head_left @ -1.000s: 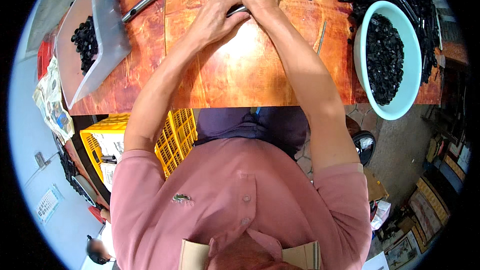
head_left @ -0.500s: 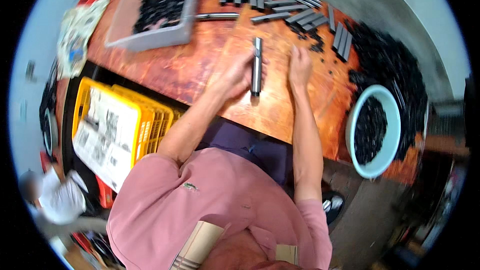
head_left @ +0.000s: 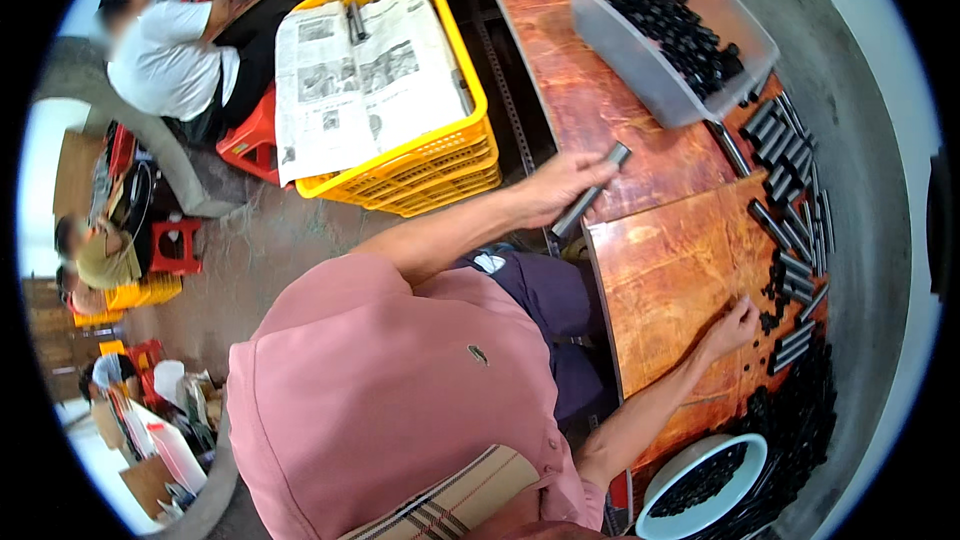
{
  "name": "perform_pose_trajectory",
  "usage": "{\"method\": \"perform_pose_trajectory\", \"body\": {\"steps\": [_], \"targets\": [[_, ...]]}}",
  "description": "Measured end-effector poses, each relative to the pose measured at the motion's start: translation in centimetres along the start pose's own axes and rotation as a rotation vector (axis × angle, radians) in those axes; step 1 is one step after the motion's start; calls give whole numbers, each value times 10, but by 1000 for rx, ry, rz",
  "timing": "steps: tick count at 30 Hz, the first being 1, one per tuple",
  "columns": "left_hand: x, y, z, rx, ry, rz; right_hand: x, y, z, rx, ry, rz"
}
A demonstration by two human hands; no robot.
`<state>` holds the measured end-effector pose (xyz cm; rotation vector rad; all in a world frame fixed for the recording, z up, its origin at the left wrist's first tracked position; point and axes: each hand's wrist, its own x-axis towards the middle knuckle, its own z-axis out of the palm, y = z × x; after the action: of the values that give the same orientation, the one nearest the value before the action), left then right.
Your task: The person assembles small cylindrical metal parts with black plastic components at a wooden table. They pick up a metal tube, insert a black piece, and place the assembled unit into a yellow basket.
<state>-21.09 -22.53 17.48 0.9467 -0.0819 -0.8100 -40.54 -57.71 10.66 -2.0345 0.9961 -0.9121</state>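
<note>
My left hand (head_left: 556,188) is closed around a dark, shiny metal tube (head_left: 574,217), held tilted just off the table's edge, between the yellow crate and the clear plastic bin. Over the right part of the wooden table (head_left: 660,290), my right hand (head_left: 738,324) has its fingers pressed together beside a scatter of small black pieces (head_left: 770,320). Whatever those fingers pinch, if anything, is too small to make out. A similar tube (head_left: 356,22) lies on the newspaper (head_left: 330,90) that covers the yellow crate (head_left: 470,80).
The clear bin (head_left: 640,80) holds many black caps. Grey tubes (head_left: 775,145) lie along the wall. A black heap (head_left: 810,410) surrounds a pale blue basin (head_left: 745,480) with black pieces. A person in a white shirt (head_left: 165,60) sits beyond the crate; others sit farther back.
My view and body have turned left. The left hand has carried the tube from above the table toward the yellow crate. My right hand is now nearer the small black pieces.
</note>
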Motion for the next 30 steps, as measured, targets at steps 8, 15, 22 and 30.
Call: {"method": "perform_pose_trajectory", "body": {"steps": [8,15,22,30], "targets": [[-31,100,-175,296,866,325,-3,-9,0,-37,3,-7],[4,81,-318,447,1050,77,-2,-16,2,-128,5,-37],[41,51,-330,849,1054,-90,-3,-10,2,-92,22,-93],[35,50,-316,899,1034,-65,-3,-8,0,-123,19,-40]]}}
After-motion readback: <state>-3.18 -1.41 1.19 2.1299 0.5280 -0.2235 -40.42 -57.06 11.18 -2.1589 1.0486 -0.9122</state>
